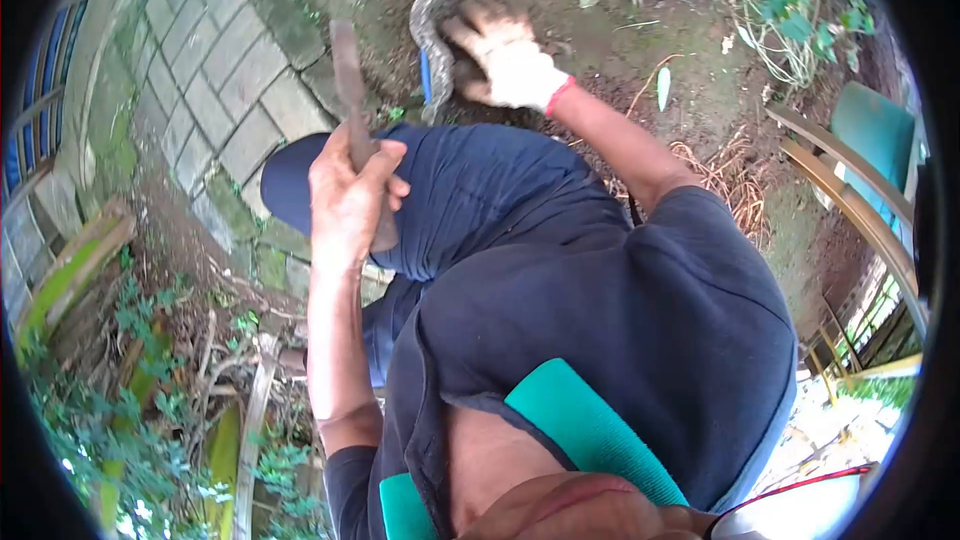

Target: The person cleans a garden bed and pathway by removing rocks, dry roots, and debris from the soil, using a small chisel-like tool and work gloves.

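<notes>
My left hand (350, 190), bare, is closed around the handle of a long flat-bladed tool (347, 65). Its brownish blade points up and away from me, above the dark-clothed leg (480, 190). Farther forward and to the right, my right hand (508, 62) wears a whitish, soil-stained glove with a red cuff. Its fingers are spread and somewhat blurred, just right of a twisted grey stem or root (430, 20). Whether they touch the soil cannot be made out. A narrow blue object (426, 75) shows beside the stem.
Grey paving blocks (230, 60) lie at the left. Bare soil (600, 50) with leaves extends forward right. Dry roots (725, 185) lie near my right arm. A green chair-like object (870, 140) stands at the right; plants (140, 420) grow at the lower left.
</notes>
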Demonstrator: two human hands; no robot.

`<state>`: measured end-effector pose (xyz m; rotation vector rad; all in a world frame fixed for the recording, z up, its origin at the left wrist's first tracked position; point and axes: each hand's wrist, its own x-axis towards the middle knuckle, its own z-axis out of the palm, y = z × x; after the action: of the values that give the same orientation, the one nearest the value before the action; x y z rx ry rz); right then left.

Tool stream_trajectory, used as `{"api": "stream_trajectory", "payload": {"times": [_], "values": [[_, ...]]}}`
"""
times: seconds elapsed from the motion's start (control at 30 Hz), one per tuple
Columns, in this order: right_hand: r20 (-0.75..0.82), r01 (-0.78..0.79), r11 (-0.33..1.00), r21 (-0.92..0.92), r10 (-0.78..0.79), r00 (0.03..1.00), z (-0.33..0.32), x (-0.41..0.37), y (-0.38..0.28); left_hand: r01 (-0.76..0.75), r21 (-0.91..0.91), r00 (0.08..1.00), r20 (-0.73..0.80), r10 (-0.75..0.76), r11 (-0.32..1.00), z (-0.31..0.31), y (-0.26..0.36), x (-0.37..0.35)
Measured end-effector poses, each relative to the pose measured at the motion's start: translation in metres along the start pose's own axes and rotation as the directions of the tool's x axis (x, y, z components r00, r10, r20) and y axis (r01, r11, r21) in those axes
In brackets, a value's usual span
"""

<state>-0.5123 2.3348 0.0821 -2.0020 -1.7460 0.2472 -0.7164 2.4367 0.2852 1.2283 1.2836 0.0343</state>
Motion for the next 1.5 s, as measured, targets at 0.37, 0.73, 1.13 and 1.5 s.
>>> {"api": "stream_trajectory", "payload": {"times": [0.37, 0.73, 1.13, 1.5], "values": [[0.435, -0.09, 0.995, -0.049, 0.102, 0.895, 0.005, 0.001, -0.016, -0.853, 0.514, 0.302, 0.63, 0.716, -0.092, 0.135, 0.052, 0.198], [0.132, -0.126, 0.992, 0.03, 0.121, 0.984, -0.072, -0.037, 0.026, -0.583, 0.747, 0.812, 0.538, 0.227, 0.319, 0.108, -0.031, 0.175], [0.227, -0.097, 0.994, -0.058, 0.107, 0.968, -0.05, -0.092, 0.073, -0.656, 0.736, 0.622, 0.652, 0.434, -0.167, 0.144, -0.077, 0.177], [0.186, -0.102, 0.995, 0.0, 0.1, 0.977, -0.012, -0.048, 0.063, -0.589, 0.626, 0.799, 0.352, 0.488, 0.512, 0.137, -0.056, 0.169]]}}
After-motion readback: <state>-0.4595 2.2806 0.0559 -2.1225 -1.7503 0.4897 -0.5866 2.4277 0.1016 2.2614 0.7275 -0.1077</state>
